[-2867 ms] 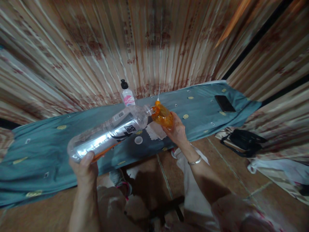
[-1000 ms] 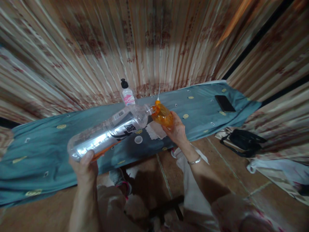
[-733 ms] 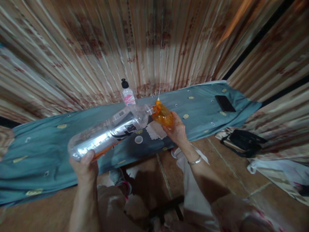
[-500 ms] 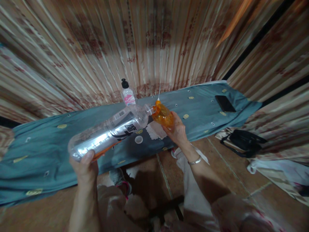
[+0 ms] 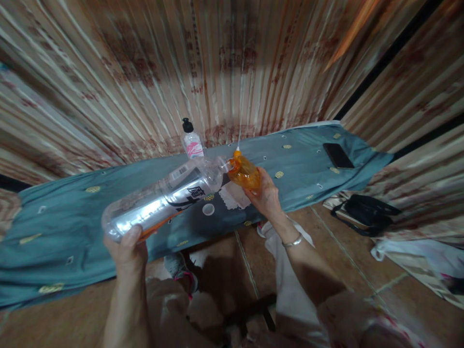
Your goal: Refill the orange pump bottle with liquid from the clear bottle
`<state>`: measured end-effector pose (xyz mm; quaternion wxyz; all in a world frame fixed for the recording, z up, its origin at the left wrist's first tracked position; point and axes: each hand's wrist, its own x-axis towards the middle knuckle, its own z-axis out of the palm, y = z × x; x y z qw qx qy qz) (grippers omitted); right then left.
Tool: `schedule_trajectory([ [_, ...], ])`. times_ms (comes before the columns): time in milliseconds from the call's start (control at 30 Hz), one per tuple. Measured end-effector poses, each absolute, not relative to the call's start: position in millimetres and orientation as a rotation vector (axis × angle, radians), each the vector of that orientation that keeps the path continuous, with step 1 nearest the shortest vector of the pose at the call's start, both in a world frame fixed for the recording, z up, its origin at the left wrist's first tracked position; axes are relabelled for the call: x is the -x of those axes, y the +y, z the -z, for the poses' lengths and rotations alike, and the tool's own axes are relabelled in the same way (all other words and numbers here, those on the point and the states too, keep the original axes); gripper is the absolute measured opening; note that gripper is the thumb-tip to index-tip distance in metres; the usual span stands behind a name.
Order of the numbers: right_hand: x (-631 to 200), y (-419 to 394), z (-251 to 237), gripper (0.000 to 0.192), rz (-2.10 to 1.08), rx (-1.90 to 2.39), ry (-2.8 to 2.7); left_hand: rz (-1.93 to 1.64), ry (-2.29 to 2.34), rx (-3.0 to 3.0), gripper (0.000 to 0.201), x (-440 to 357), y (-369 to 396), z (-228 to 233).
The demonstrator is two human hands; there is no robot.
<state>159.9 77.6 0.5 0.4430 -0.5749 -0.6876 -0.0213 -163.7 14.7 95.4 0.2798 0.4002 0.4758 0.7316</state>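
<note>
My left hand (image 5: 126,251) grips the base of a large clear plastic bottle (image 5: 163,198), tipped almost level with its neck pointing right. The neck meets the top of a small orange bottle (image 5: 244,174), which my right hand (image 5: 266,195) holds from below, over the teal cloth (image 5: 72,212) on the long table. A small white cap (image 5: 208,209) and a white doily (image 5: 232,197) lie on the cloth just under the bottles.
A small pump bottle (image 5: 191,142) with a black top and pink label stands at the table's far edge by the curtain. A black phone (image 5: 338,155) lies at the table's right end. A black bag (image 5: 369,212) sits on the tiled floor at right.
</note>
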Motion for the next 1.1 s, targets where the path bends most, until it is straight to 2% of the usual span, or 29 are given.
schedule_trajectory([
  [400,-160.0,77.3,-2.5,0.075,0.045,1.439,-1.715,-1.923,1.296,-1.105,0.078,161.2,13.5,-98.9],
  [933,-159.5,75.5,-4.2,0.075,0.069,1.446,-1.725,-1.957,1.293,-1.066,0.064,169.2,11.8,-85.2],
  [1100,-159.7,74.8,-3.8,0.077,0.063,1.466,-1.744,-1.943,1.381,-1.102,0.074,174.6,11.2,-75.7],
])
